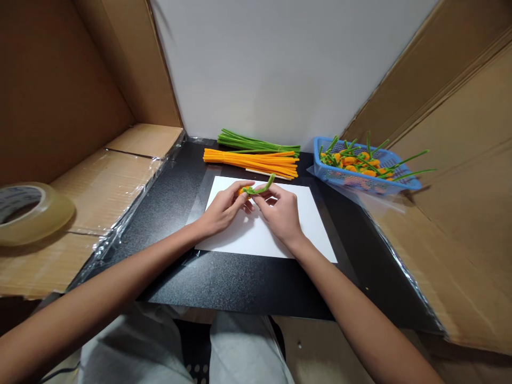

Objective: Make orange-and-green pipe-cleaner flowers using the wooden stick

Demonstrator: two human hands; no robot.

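Above the white sheet of paper [248, 240], both hands meet at a small orange and green pipe-cleaner piece [245, 190]. My left hand [222, 209] has its fingers closed around the orange end, which they partly hide. With thumb and fingers, my right hand [283, 212] pinches the green pipe-cleaner stem [267, 184], whose free end bends upward. Just beyond the hands lie a bundle of orange pipe cleaners [248, 158] and, behind it, a bundle of green pipe cleaners [256, 142]. A thin pale stick [266, 173] rests beside the orange bundle.
A blue plastic basket [332, 172] at the back right holds several orange and green pieces, some stems sticking over its rim. A roll of clear tape [60, 213] sits on cardboard at the left. Cardboard walls flank the black tabletop [240, 282], with a white wall behind.
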